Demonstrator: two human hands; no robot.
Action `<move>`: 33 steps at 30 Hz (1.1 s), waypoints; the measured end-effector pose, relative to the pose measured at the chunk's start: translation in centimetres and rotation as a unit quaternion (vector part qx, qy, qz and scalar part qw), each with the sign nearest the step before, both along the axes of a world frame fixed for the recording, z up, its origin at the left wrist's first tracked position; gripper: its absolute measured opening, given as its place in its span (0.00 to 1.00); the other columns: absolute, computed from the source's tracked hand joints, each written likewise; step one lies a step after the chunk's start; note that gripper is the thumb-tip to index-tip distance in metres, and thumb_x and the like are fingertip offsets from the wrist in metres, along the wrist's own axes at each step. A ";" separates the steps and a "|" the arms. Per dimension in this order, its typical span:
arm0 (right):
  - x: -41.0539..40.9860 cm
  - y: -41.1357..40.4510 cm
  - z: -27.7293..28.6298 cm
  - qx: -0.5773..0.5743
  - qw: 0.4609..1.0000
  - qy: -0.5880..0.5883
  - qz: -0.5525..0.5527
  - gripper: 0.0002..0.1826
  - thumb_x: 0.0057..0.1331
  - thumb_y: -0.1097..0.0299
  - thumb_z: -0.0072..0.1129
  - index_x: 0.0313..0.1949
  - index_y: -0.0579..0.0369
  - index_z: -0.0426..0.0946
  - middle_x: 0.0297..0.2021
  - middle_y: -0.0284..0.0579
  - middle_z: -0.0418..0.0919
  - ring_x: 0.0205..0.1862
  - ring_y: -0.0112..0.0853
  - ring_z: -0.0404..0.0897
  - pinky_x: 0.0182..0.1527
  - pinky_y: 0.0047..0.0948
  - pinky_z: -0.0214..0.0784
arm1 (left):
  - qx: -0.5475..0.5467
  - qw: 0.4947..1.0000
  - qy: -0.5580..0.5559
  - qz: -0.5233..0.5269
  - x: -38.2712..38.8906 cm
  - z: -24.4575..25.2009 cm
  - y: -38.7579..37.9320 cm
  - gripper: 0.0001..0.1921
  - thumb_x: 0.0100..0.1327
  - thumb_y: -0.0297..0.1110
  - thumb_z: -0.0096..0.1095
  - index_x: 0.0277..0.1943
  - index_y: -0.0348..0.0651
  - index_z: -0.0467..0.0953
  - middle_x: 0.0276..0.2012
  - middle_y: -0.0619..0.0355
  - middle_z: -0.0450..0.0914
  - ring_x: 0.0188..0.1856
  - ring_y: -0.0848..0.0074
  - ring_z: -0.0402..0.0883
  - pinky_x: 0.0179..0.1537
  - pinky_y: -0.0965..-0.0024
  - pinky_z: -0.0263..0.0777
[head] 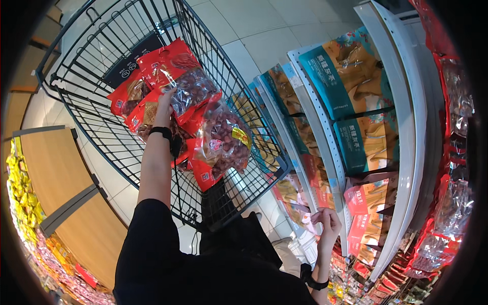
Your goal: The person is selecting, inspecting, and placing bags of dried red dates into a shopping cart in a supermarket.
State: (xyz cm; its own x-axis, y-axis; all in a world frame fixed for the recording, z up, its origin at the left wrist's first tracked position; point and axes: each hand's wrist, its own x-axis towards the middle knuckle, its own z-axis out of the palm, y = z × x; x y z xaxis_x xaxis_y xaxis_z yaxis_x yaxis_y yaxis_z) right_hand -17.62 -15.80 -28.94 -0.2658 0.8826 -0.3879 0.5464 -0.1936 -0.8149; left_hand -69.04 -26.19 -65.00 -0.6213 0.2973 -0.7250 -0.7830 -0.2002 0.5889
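Observation:
A black wire shopping cart (95,141) stands before me with several red and clear plastic bags of dried red dates inside. My left hand (166,100) reaches into it and touches the upper bag of dates (192,85); whether the fingers grip it is hard to tell. Nearer me in the cart lies another bag of dates (225,141). At the lower right, my right hand (327,220) is raised beside the shelf edge with its fingers bent, and no held item shows. Both wrists wear black bands.
White metal shelves (410,95) at the right hold teal and orange packages (352,76). Red bags (457,99) hang or stand at the far right. Wooden display units (57,164) and yellow-wrapped goods (24,198) are at the left. Part of another person's trouser leg (288,253) shows low down.

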 end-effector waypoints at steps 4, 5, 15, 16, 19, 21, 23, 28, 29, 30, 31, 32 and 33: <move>-0.2 0.1 0.0 -0.001 1.000 0.019 0.021 0.11 0.67 0.69 0.43 0.34 0.65 0.72 0.23 0.41 0.74 0.25 0.22 0.71 0.30 0.19 0.63 | -0.043 0.983 0.177 -0.002 0.7 3.2 2.9 0.09 0.48 0.22 0.63 0.32 0.34 0.71 0.26 0.57 0.75 0.27 0.75 0.74 0.28 0.72 0.66; -0.2 0.3 -0.1 -0.001 0.999 0.030 0.032 0.11 0.67 0.69 0.43 0.34 0.64 0.72 0.23 0.40 0.74 0.25 0.22 0.71 0.30 0.19 0.63 | -0.074 0.979 0.191 0.000 1.0 4.1 3.4 0.08 0.48 0.22 0.63 0.32 0.34 0.72 0.26 0.57 0.75 0.27 0.75 0.74 0.28 0.72 0.66; -0.6 1.0 -1.0 -0.035 0.975 0.155 0.155 0.10 0.66 0.70 0.45 0.35 0.63 0.73 0.24 0.38 0.75 0.27 0.20 0.72 0.31 0.16 0.63 | -0.047 0.952 0.297 -0.047 10.5 27.4 -5.0 0.07 0.55 0.24 0.58 0.38 0.34 0.73 0.31 0.56 0.77 0.27 0.78 0.75 0.30 0.73 0.69; -0.7 1.2 -1.3 -0.061 0.967 0.175 0.177 0.10 0.65 0.70 0.46 0.36 0.63 0.73 0.24 0.38 0.75 0.27 0.20 0.72 0.31 0.16 0.63 | -0.025 0.958 0.277 -0.070 12.3 30.1 -6.2 0.09 0.56 0.25 0.57 0.40 0.34 0.72 0.32 0.56 0.77 0.27 0.78 0.75 0.30 0.73 0.69; -1.4 1.3 -1.7 -0.062 0.927 0.256 0.267 0.08 0.64 0.71 0.48 0.38 0.63 0.73 0.26 0.39 0.76 0.27 0.21 0.73 0.31 0.17 0.63 | 0.027 0.939 0.327 -0.101 19.5 38.1 -9.2 0.13 0.57 0.26 0.58 0.45 0.34 0.70 0.36 0.57 0.76 0.31 0.79 0.76 0.33 0.74 0.70; -2.0 1.1 -0.9 -0.102 0.902 0.271 0.319 0.11 0.63 0.73 0.50 0.44 0.62 0.70 0.33 0.41 0.75 0.34 0.24 0.73 0.39 0.19 0.64 | -0.008 0.925 0.370 -0.085 24.1 41.5 -11.4 0.15 0.57 0.28 0.59 0.47 0.34 0.69 0.38 0.59 0.75 0.40 0.80 0.74 0.40 0.75 0.69; -2.4 0.4 -0.1 -0.088 0.880 0.317 0.344 0.21 0.59 0.74 0.54 0.52 0.60 0.63 0.43 0.42 0.72 0.44 0.27 0.71 0.48 0.24 0.62 | 0.003 0.924 0.371 -0.096 28.2 43.2 -12.8 0.17 0.56 0.28 0.60 0.47 0.32 0.69 0.38 0.59 0.76 0.38 0.80 0.74 0.40 0.75 0.69; 0.9 -0.4 0.9 -0.251 0.789 0.446 0.339 0.31 0.54 0.77 0.58 0.57 0.57 0.57 0.50 0.39 0.68 0.50 0.27 0.69 0.52 0.27 0.60 | 0.103 0.924 0.342 -0.136 38.3 45.6 -12.4 0.19 0.54 0.28 0.63 0.48 0.32 0.68 0.40 0.56 0.76 0.41 0.78 0.75 0.45 0.72 0.69; 2.5 -0.4 0.1 -0.286 0.783 0.430 0.345 0.29 0.54 0.77 0.58 0.55 0.56 0.59 0.48 0.38 0.69 0.48 0.25 0.69 0.46 0.23 0.64 | 0.106 0.921 0.341 -0.156 40.0 45.7 -12.2 0.20 0.54 0.28 0.63 0.49 0.32 0.67 0.41 0.56 0.76 0.42 0.78 0.75 0.45 0.72 0.68; 3.9 -0.6 -0.5 -0.281 0.787 0.435 0.337 0.29 0.54 0.77 0.58 0.55 0.56 0.59 0.48 0.38 0.69 0.48 0.25 0.69 0.46 0.23 0.64 | 0.110 0.918 0.337 -0.178 41.4 45.6 -12.2 0.21 0.54 0.27 0.63 0.50 0.32 0.67 0.42 0.55 0.76 0.43 0.78 0.75 0.46 0.72 0.68; 5.2 -0.7 -0.9 -0.272 0.785 0.445 0.334 0.28 0.54 0.76 0.58 0.54 0.57 0.60 0.46 0.38 0.69 0.46 0.24 0.70 0.43 0.22 0.64 | 0.107 0.913 0.345 -0.189 42.4 45.4 -12.2 0.22 0.54 0.27 0.63 0.50 0.33 0.66 0.43 0.55 0.75 0.43 0.78 0.74 0.46 0.72 0.68; 6.3 -1.0 -0.9 -0.265 0.782 0.454 0.334 0.28 0.53 0.74 0.58 0.53 0.57 0.60 0.44 0.37 0.70 0.45 0.23 0.71 0.41 0.21 0.65 | 0.110 0.911 0.344 -0.197 43.2 45.3 -12.3 0.22 0.54 0.27 0.63 0.50 0.33 0.66 0.43 0.55 0.75 0.43 0.78 0.74 0.46 0.72 0.68; 7.4 -1.2 -0.4 -0.262 0.792 0.448 0.322 0.27 0.53 0.73 0.59 0.53 0.57 0.61 0.41 0.37 0.71 0.42 0.23 0.71 0.40 0.21 0.64 | 0.105 0.910 0.344 -0.207 43.9 45.2 -12.3 0.21 0.54 0.28 0.63 0.50 0.33 0.66 0.42 0.56 0.75 0.43 0.79 0.74 0.46 0.72 0.68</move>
State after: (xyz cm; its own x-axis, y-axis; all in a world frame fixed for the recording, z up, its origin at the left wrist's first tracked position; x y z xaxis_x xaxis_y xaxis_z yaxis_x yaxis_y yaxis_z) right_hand -10.26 -16.97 -29.37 -0.9707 0.2335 -0.0570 -0.0833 -0.5493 -0.8315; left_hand -25.10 -38.53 -19.77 -0.7101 0.6960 -0.1066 -0.2764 -0.1362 0.9513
